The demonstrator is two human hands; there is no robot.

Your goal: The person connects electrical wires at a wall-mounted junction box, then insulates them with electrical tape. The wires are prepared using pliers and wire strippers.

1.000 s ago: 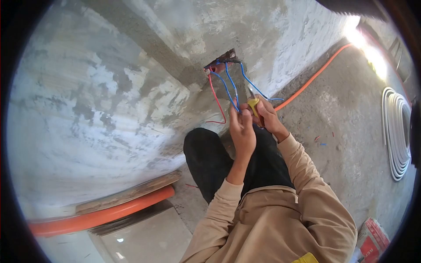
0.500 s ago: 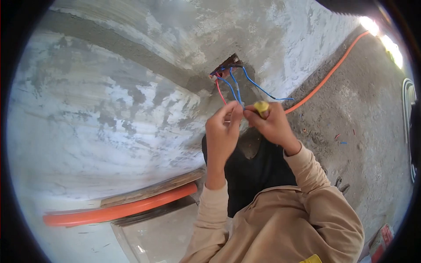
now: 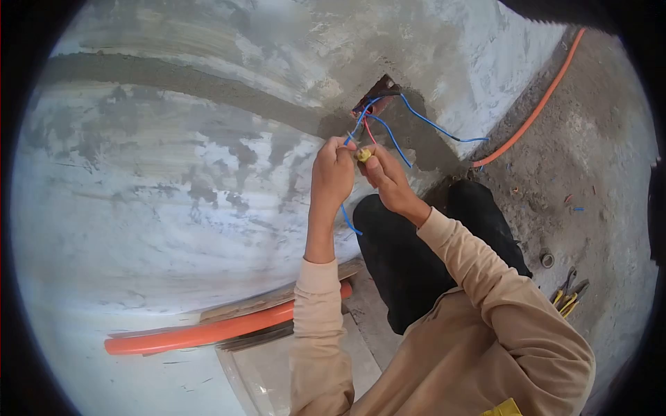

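My left hand (image 3: pixel 333 173) is closed on a blue wire (image 3: pixel 360 123) that comes out of the wall box (image 3: pixel 377 97); its loose end hangs below the hand. My right hand (image 3: pixel 390 179) is closed round a small yellow-handled tool (image 3: pixel 363 154), just right of my left fingertips. The tool's working end cannot be made out. A red wire (image 3: pixel 369 130) runs from the box down to my fingers. Two other blue wires, a shorter one (image 3: pixel 394 141) and a longer one (image 3: pixel 436 125), hang free to the right.
An orange conduit (image 3: pixel 533 114) runs along the wall's foot at the upper right. Another orange pipe (image 3: pixel 201 336) lies at the lower left near boards. Yellow-handled pliers (image 3: pixel 567 298), a tape roll (image 3: pixel 547 260) and wire scraps (image 3: pixel 578 209) lie on the floor at right.
Both hands have moved up and left, closer to the box. The left hand now holds a different part of the blue wiring, and another blue wire hangs free. The view has shifted.
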